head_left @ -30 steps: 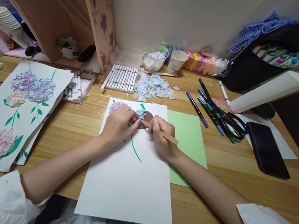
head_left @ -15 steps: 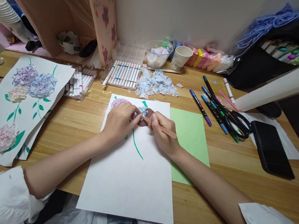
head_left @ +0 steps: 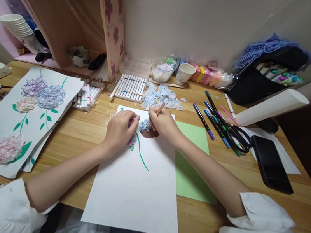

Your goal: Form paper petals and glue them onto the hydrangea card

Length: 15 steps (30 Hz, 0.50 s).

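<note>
A white sheet (head_left: 136,200) lies before me with a curved green stem drawn on it. Near its top is a cluster of blue paper bits (head_left: 144,125), beside a brown patch (head_left: 150,134). My right hand (head_left: 162,122) grips a thin wooden stick (head_left: 161,108) over that patch. To the left of the blue cluster is my left hand (head_left: 121,129), its fingers curled together over a purple paper flower (head_left: 132,141) that it partly covers; whether it pinches anything is hidden. Loose blue paper scraps (head_left: 163,96) are heaped just beyond the sheet.
Green paper (head_left: 193,177) sticks out under the sheet's right side. Farther right are markers (head_left: 203,121), black scissors (head_left: 242,140) and a phone (head_left: 272,163). At the back stand a clear bowl (head_left: 163,74) and a paper cup (head_left: 185,74). Finished flower art (head_left: 52,116) lies left.
The view has shifted. My right hand has moved up over the blue cluster, and the stick now points up and away instead of toward the lower right. My left hand has drawn back slightly from the cluster.
</note>
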### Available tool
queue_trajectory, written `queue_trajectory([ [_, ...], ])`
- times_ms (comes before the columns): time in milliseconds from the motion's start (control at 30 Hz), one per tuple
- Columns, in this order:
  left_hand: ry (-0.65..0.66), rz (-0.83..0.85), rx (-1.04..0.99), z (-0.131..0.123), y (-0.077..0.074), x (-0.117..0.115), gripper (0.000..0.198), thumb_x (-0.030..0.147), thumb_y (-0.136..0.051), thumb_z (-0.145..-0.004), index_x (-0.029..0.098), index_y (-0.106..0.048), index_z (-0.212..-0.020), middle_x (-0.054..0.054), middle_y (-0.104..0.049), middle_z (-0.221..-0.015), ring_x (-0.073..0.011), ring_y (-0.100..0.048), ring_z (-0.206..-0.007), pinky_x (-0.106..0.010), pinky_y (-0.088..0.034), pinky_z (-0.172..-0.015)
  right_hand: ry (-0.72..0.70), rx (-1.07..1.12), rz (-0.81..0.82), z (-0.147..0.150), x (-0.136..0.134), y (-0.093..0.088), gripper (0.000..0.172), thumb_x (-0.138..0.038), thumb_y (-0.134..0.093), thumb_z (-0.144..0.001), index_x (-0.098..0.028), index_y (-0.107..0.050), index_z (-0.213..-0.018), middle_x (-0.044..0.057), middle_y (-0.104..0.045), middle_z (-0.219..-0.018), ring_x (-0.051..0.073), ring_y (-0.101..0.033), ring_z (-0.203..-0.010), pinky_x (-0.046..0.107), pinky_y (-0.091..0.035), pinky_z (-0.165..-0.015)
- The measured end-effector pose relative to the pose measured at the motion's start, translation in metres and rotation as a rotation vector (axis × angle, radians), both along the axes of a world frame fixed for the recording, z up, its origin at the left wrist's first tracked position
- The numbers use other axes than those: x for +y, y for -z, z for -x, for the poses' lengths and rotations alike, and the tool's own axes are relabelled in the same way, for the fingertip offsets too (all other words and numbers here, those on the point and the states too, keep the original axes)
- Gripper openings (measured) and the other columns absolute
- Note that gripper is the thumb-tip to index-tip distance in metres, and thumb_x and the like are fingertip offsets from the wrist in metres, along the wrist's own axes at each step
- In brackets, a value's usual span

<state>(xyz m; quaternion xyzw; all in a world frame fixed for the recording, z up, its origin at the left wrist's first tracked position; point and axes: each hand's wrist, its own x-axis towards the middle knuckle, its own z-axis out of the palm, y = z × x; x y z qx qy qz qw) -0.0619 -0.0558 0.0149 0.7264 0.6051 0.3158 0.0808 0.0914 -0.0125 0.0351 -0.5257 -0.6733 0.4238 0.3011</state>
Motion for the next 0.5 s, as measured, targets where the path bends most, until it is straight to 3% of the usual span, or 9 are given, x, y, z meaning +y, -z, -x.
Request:
queue_trajectory([
  [200, -0.014, 0.012, -0.034, 0.005, -0.002, 0.001, 0.021, 0.030, -0.044, -0.091, 0.019, -0.057, -0.079, -0.002, -0.064, -0.080, -0.0166, -0.055, -0.076, -0.028, -0.036, -0.065, -0.017, 0.027, -0.021, -0.002, -0.001, -0.002, 0.046, -0.033, -0.039, -0.088, -0.019, -0.041, -0.045, -0.003, -0.044, -0.036, 0.010, -0.046, -0.040, 0.022, -0.035, -0.046],
  [367, -0.023, 0.021, -0.044, 0.006, 0.000, 0.001, 0.022, 0.031, -0.044, -0.091, 0.019, -0.057, -0.078, -0.002, -0.064, -0.079, -0.0170, -0.055, -0.076, -0.028, -0.037, -0.065, 0.044, 0.195, -0.097, -0.017, -0.017, 0.005, 0.049, -0.044, -0.039, -0.091, -0.019, -0.043, -0.050, -0.004, -0.045, -0.042, 0.010, -0.045, -0.045, 0.023, -0.037, -0.052],
  [500, -0.025, 0.024, -0.038, 0.005, 0.001, 0.000, 0.022, 0.030, -0.043, -0.091, 0.019, -0.056, -0.077, -0.002, -0.064, -0.079, -0.0166, -0.056, -0.077, -0.027, -0.037, -0.065, 0.009, 0.215, -0.105, -0.018, -0.020, 0.008, 0.051, -0.051, -0.038, -0.090, -0.019, -0.043, -0.051, -0.004, -0.044, -0.044, 0.010, -0.042, -0.046, 0.024, -0.037, -0.054],
])
